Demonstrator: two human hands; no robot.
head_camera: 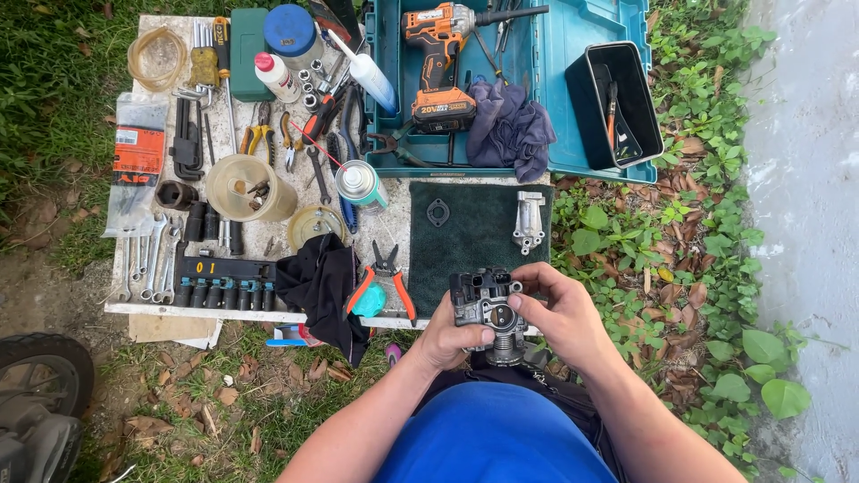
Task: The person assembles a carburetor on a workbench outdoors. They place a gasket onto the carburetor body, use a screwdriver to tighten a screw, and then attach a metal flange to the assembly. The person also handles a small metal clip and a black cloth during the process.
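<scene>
While both forearms reach in from the bottom edge, the left hand (445, 338) cups the grey metal throttle body (488, 309) from below-left, fingers curled round it, thumb on its front. Right hand (562, 313) closes on its right side, fingertips pinching near the round bore. Part is held in the air just above the near edge of the dark green mat (474, 234). On the mat: one oval gasket (438, 212), one cast metal bracket (528, 222). One orange cordless drill (438, 63) in the teal case (591, 98). One spray can (361, 185), one red-handled pliers (386, 279), one black rag (322, 291), one purple rag (510, 130), one black bin (616, 103).
</scene>
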